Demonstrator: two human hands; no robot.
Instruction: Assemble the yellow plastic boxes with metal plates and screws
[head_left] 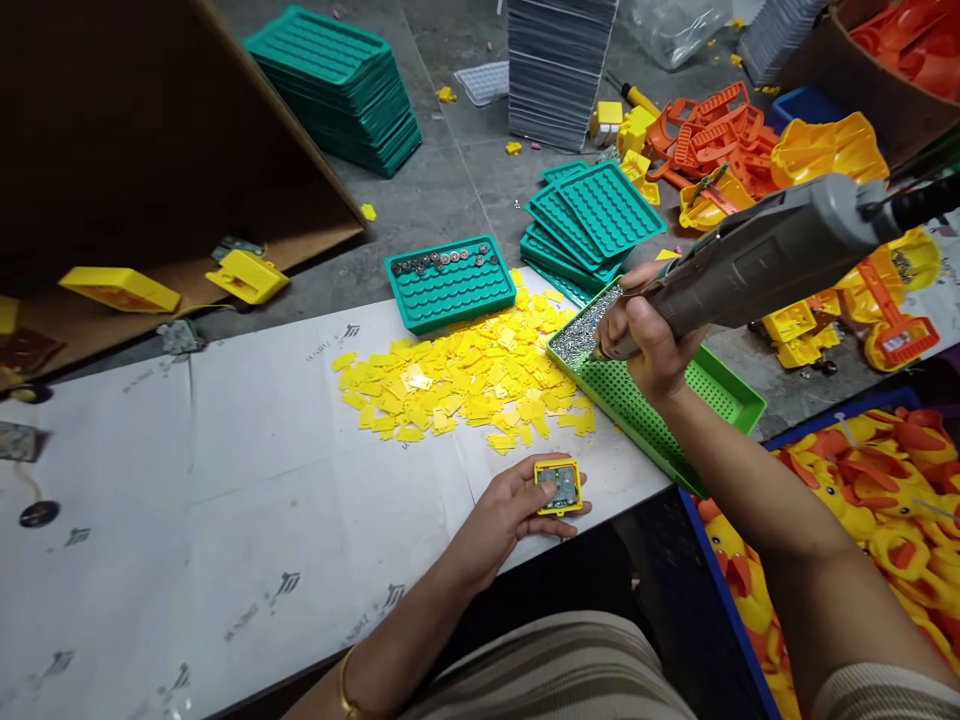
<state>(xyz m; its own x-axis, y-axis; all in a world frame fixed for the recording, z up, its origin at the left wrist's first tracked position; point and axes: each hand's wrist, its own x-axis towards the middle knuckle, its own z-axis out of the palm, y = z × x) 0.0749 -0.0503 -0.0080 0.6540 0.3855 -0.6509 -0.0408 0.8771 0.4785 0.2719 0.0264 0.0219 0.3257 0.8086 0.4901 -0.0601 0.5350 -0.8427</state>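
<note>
Currently, the left hand [517, 500] is holding the yellow case [556, 512] over the near edge of the table [247, 480], its thumb pressing on the board [568, 485] inside and its other fingers supporting the case from below and behind. The right hand [660, 345] is gripping the driver [765, 260] near its front end, fingers and thumb closing around the body. The driver's nose is pointing down at the screws [581, 335], which are filling the far end of the green tray [720, 390]; whether the tip is catching one, I cannot tell.

As for progress, the board is already sitting in the case, but the open side is facing up and no cover is lying over it. Whether any screw is holding the board, I cannot tell. The small yellow plates [465, 385] are lying loose in a wide heap beyond the left hand, beside the green tray. Behind them, the teal tray [450, 300] is carrying a few small round parts [442, 259], most of its slots showing bare.
</note>
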